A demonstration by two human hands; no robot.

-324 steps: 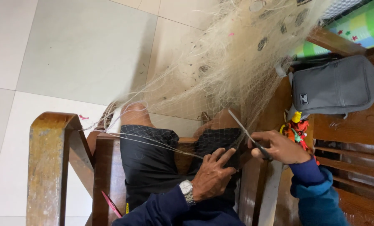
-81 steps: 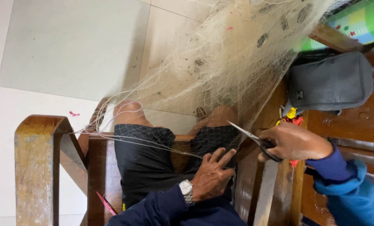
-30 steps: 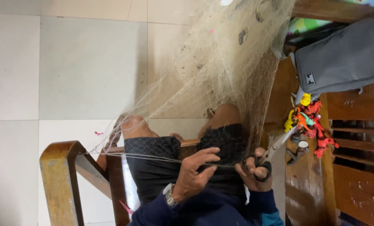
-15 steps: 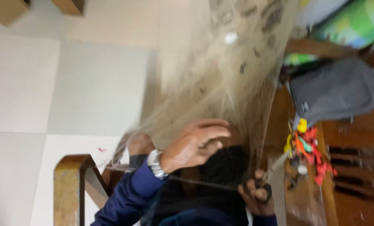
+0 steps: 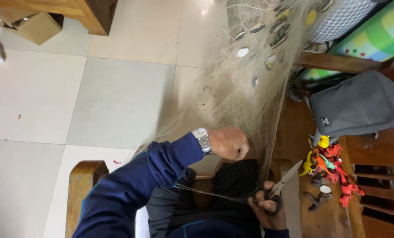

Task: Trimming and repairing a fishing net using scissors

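Note:
A pale fishing net (image 5: 254, 75) with small oval floats hangs from the upper right down onto my lap. My left hand (image 5: 230, 143), with a silver wristwatch and a dark blue sleeve, is raised and closed on a bunch of the net's mesh. My right hand (image 5: 267, 207) rests low by my lap and holds black-handled scissors (image 5: 280, 187), blades pointing up and to the right, close to the net's edge. My dark shorts (image 5: 234, 180) lie under the net.
A grey bag (image 5: 355, 105) and a cluster of colourful plastic toys (image 5: 329, 167) lie on the wooden bench at right. A wooden chair arm (image 5: 80, 185) is at lower left. Tiled floor spreads to the left, with wooden furniture (image 5: 73, 11) at top left.
My left hand has risen from my lap and gripped the net higher up. My right hand with the scissors has drawn back toward my lap. The view has tilted upward.

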